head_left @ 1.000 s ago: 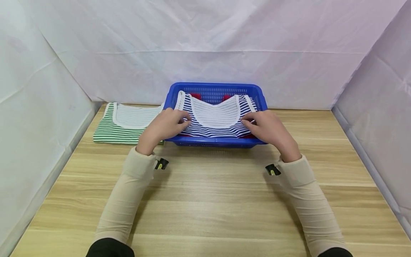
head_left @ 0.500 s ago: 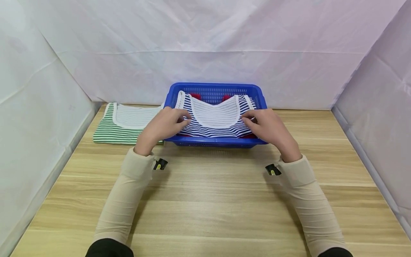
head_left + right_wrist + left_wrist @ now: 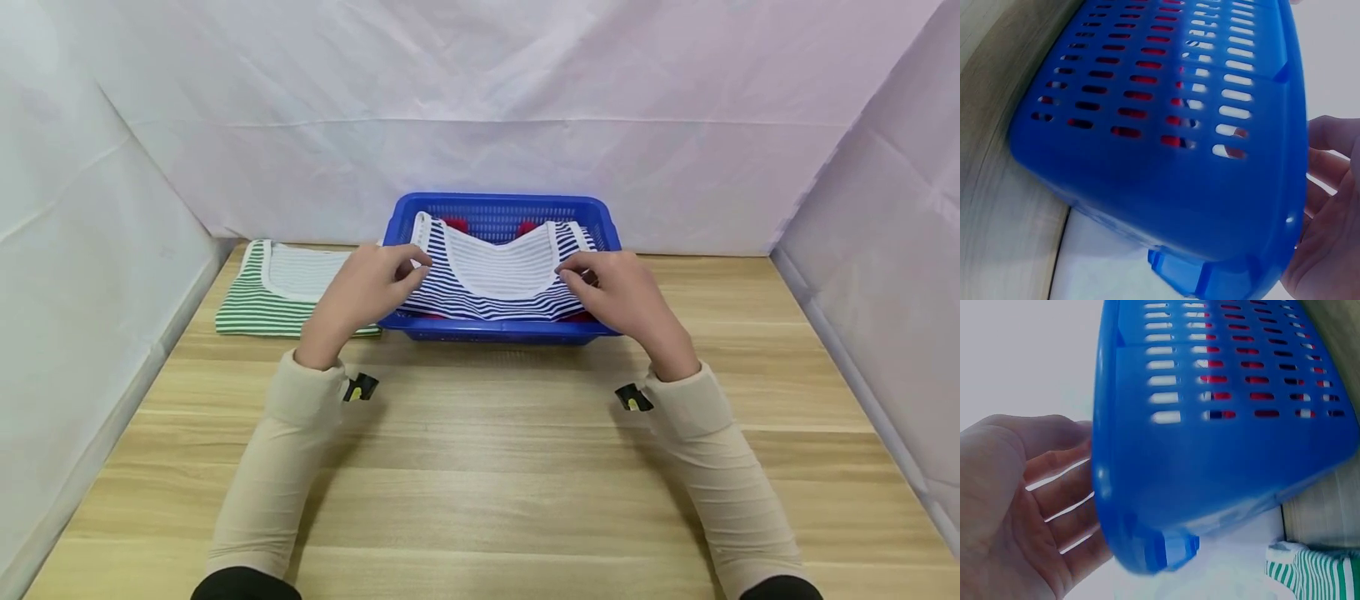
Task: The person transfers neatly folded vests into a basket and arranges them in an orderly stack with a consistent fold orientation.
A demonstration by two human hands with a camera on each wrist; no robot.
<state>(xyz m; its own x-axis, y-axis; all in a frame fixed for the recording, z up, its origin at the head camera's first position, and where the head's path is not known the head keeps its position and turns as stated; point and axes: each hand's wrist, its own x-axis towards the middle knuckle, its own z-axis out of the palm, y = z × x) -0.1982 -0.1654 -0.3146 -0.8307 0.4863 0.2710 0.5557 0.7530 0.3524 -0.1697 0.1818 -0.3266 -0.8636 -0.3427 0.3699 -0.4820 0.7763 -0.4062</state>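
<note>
A blue-and-white striped shirt (image 3: 495, 279), folded with its neckline facing up, lies in a blue plastic basket (image 3: 498, 328). My left hand (image 3: 363, 287) is over the basket's left end, its fingers loosely bent with nothing between them. At the right end, my right hand (image 3: 622, 287) hovers over the shirt's right side, thumb and fingers loosely bent and apart. In the wrist views, the basket wall partly hides the fingers of the left hand (image 3: 1029, 487) and the right hand (image 3: 1332, 206). Red cloth (image 3: 576, 317) shows beneath the striped shirt.
A folded green-and-white striped shirt (image 3: 285, 312) lies on the wooden table (image 3: 495, 467) left of the basket, partly hidden by my left hand. White cloth walls (image 3: 495, 100) stand behind and at both sides.
My left hand has moved a little left and up, away from the striped shirt. The right hand has shifted slightly left. The shirt and basket have stayed nearly in place.
</note>
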